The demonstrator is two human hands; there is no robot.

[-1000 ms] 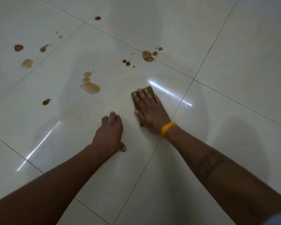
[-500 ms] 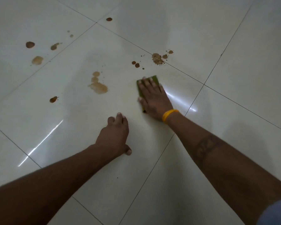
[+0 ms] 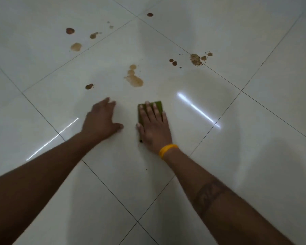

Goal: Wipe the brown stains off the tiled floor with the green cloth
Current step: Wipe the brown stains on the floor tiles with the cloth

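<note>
My right hand (image 3: 155,128), with a yellow wristband, lies flat on the folded green cloth (image 3: 158,105) and presses it to the white tiled floor (image 3: 237,165). Only the cloth's far and left edges show past the fingers. My left hand (image 3: 102,120) rests flat on the tile beside it, holding nothing. Beyond the cloth lies a large light-brown stain (image 3: 134,80), with a small dark spot (image 3: 89,86) to its left. A speckled brown splatter (image 3: 195,59) and two dark drops (image 3: 173,62) sit further right. More brown stains (image 3: 76,46) mark the far-left tile.
Dark grout lines (image 3: 109,191) cross the glossy tiles diagonally. Bright streaks of reflected light (image 3: 198,109) lie to the right of the cloth and by my left forearm. One small stain (image 3: 150,14) sits at the far top near a tile corner.
My right hand has drawn the cloth back toward me, away from the speckled splatter. The view has shifted, so the stains sit further right in frame. My left hand stays planted.
</note>
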